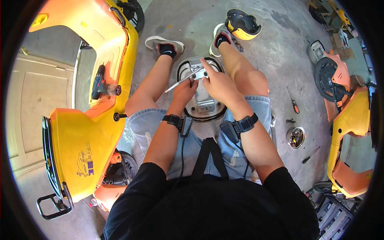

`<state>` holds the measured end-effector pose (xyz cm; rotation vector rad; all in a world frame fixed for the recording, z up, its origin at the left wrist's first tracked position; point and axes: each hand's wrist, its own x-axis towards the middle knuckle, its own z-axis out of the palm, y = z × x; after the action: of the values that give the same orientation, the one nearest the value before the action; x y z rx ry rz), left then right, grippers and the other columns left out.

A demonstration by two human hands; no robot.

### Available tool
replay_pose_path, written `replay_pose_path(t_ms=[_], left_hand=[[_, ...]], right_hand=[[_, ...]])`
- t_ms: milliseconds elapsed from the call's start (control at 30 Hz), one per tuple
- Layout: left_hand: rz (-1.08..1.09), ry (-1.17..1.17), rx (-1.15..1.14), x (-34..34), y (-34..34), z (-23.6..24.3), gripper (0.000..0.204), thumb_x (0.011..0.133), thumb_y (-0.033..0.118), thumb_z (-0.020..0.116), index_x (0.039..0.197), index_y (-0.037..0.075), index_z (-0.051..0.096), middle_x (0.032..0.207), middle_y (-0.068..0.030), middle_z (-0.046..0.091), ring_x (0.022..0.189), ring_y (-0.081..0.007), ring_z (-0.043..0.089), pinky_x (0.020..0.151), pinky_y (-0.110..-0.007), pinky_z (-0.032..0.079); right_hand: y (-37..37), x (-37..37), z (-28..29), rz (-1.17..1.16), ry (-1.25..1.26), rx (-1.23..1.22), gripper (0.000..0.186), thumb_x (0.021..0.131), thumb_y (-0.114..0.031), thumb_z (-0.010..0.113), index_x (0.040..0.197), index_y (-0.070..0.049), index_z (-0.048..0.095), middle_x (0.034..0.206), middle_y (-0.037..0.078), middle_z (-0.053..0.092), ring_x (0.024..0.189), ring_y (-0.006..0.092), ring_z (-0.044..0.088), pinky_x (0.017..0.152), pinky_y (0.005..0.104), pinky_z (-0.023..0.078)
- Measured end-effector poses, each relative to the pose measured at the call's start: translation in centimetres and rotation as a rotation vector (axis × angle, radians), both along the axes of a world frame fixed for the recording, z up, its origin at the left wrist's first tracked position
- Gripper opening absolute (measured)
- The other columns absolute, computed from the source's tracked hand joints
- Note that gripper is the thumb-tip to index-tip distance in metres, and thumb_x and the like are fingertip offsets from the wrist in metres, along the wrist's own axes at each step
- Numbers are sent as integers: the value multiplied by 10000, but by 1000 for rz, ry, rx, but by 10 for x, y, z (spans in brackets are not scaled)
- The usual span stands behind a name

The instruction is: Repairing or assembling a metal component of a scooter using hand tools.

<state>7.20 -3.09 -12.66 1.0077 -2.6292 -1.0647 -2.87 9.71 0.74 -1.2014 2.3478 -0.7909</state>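
A grey and silver base [205, 103] with a dark rim and bolts lies between the legs. Across its upper left slants a thin silver bar [174, 86]. My left hand [185, 93] is closed at that bar, its fingertips partly hidden near a small dark part. My right hand [219, 86] is over the base, index finger stretched forward beside a small metal bracket [199, 74], thumb apart from it; its other fingers are bent and partly hidden.
A yellow scooter [76, 152] stands left, carrying a drill [99, 82]; another [352, 116] stands right. A yellow-black helmet [243, 30] lies beyond my feet. Right of me are a screwdriver [295, 105], a thin tool [307, 159] and a round tray [303, 137] of small parts.
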Motion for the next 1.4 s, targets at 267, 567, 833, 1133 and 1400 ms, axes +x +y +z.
replay_pose_path(t_ms=[267, 567, 833, 1133, 1400], left_hand=[[101, 91, 65, 0, 7, -10, 339, 852, 397, 595, 797, 67, 650, 732, -159, 642, 702, -338, 617, 632, -409, 470], [68, 72, 38, -8, 4, -8, 318, 841, 376, 612, 854, 61, 652, 750, -162, 654, 731, -347, 633, 671, -423, 492], [78, 40, 41, -4, -10, -36, 321, 863, 366, 569, 851, 55, 649, 728, -182, 641, 706, -366, 624, 647, -435, 485], [-87, 116, 57, 1, 3, 3, 283, 848, 323, 589, 832, 44, 632, 743, -182, 631, 711, -369, 612, 634, -421, 478], [-4, 36, 47, 2, 5, 12, 276, 866, 323, 587, 830, 53, 631, 759, -180, 633, 729, -371, 608, 629, -420, 465]], right_hand=[[3, 13, 52, 413, -408, 547, 475, 910, -294, 516, 1304, -34, 470, 699, 179, 636, 631, 266, 632, 606, 398, 492], [5, -13, -24, -70, -267, -227, 406, 874, -218, 518, 1187, 41, 520, 790, 234, 641, 696, 351, 636, 666, 440, 511], [6, 18, 49, 758, -931, 410, 430, 912, -311, 538, 1265, -66, 512, 656, 84, 628, 601, 134, 607, 515, 289, 461], [-3, -4, -3, 16, -4, -45, 531, 880, -178, 497, 1395, -146, 373, 762, 210, 630, 699, 355, 619, 659, 462, 477], [3, 1, -5, 7, 174, 106, 451, 896, -240, 512, 1327, -121, 461, 689, 202, 625, 647, 325, 629, 609, 439, 496]])
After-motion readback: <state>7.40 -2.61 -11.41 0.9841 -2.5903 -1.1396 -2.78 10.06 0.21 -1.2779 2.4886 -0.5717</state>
